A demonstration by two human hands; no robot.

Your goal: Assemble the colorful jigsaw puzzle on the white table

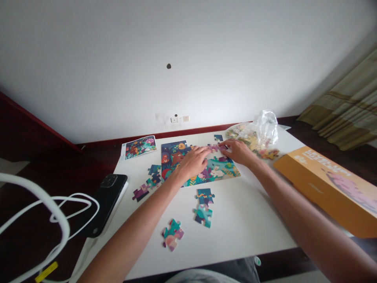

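A partly assembled jigsaw puzzle (216, 173) with a rabbit and dark blue foliage lies on the white table. My left hand (194, 160) rests over its middle, palm down, fingers stretched toward the right and covering part of the picture. At the puzzle's upper right, my right hand (238, 151) has thumb and fingertips closed around a small purple puzzle piece (225, 147), which they partly hide. Pink joined pieces (213, 148) lie between the two hands. Just beyond them sits a loose dark blue piece (218, 138).
Loose pieces lie left of the puzzle (149, 184) and in front of it (203, 214), (172, 235). A reference picture (140, 147) stands back left. A phone (107, 200) and white cable (63, 220) are left; a plastic bag of pieces (250, 135) and orange box (321, 188) right.
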